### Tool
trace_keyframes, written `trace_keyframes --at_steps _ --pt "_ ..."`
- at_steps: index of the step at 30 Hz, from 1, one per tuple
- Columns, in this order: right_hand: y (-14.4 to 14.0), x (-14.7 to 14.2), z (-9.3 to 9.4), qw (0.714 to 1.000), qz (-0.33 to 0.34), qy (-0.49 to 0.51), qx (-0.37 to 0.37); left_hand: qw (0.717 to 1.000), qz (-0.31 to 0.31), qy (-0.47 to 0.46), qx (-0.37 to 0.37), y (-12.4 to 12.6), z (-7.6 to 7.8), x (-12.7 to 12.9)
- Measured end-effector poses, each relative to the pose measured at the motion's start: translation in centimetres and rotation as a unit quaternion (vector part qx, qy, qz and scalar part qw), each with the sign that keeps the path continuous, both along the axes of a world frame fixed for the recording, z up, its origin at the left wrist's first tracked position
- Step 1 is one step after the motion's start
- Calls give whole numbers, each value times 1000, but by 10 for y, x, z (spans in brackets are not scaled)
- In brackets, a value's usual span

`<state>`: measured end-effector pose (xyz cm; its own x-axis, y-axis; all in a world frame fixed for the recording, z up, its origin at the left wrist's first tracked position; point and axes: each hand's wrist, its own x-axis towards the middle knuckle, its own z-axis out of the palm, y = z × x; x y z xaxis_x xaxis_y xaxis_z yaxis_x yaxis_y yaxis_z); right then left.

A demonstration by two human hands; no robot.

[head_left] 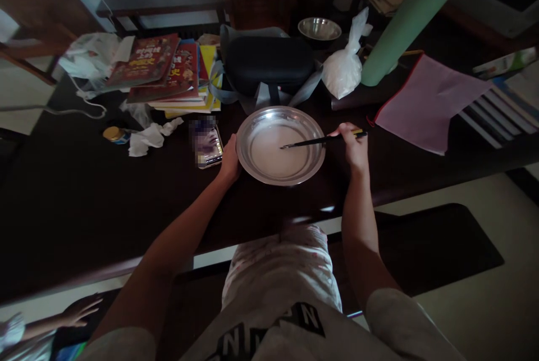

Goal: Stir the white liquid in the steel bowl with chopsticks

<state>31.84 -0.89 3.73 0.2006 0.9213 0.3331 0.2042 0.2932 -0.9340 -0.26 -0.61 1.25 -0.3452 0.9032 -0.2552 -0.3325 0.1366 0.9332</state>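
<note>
A wide metal bowl (248, 159) stands on the dark table, with a pale, whitish layer (273, 156) in its bottom. My left hand (229, 159) grips the bowl's left side; part of its fingers is hidden behind the rim. In my right hand (351, 142) is a pair of black chopsticks (322, 140) with gold-coloured ends, held slanting over the bowl's right rim. Their tips reach the pale contents near the middle. Just left of my left hand lies a phone (209, 145) with its screen lit.
Behind the bowl sits a black case (269, 63). A tied bag of white powder (342, 74) and a tall green flask (408, 27) stand back right, near a pink mesh pouch (429, 103). Books (147, 60), crumpled tissue (147, 139) and a small jar (115, 135) lie left. Another person's hand (80, 311) shows lower left.
</note>
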Motion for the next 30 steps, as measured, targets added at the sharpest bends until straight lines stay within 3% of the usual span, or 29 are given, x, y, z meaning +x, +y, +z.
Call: trace_keyframes --at_steps 6,11,16,21,26,30 --pt "-1 -2 2 997 68 -25 -8 1000 13 -7 -15 -2 9 7" --pt "-1 0 2 1000 1 -4 2 1000 15 1 -14 0 7 6" --pt "0 -2 1 997 72 -26 -12 1000 13 1 -7 -1 7 6" --pt "0 1 1 1000 -7 2 5 1000 15 21 -10 0 6 5" --pt "0 -1 1 997 68 -27 -22 999 6 43 -5 0 3 3" --pt "1 0 0 1000 10 -20 2 999 -17 36 9 1 -1 1"
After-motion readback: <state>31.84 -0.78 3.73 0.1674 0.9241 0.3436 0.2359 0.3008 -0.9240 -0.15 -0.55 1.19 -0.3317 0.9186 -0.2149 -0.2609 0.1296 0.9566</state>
